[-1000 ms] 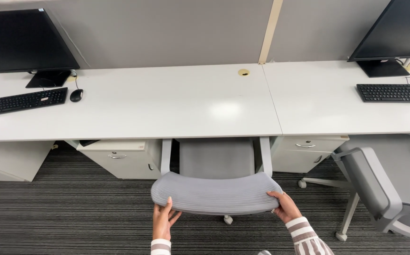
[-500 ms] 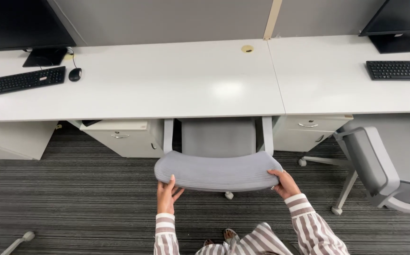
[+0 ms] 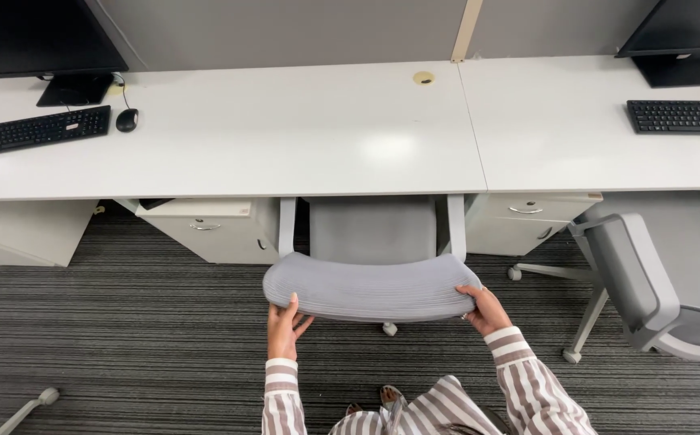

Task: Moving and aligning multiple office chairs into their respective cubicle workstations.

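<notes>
A grey office chair (image 3: 372,283) stands tucked under the white desk (image 3: 285,137), its curved backrest facing me. My left hand (image 3: 285,326) rests on the left end of the backrest's top edge, fingers spread against it. At the right end my right hand (image 3: 485,309) curls around the backrest. Both arms wear striped sleeves.
A keyboard (image 3: 44,129), mouse (image 3: 127,119) and monitor (image 3: 40,44) sit at the desk's left. Another keyboard (image 3: 680,117) and monitor (image 3: 680,36) are on the right desk. Drawer units (image 3: 205,229) stand under the desks. A second grey chair (image 3: 656,274) is at right.
The view has tilted down and drawn back a little, so more of my sleeves and body show. Both hands stay on the chair's backrest, and the chair remains under the desk.
</notes>
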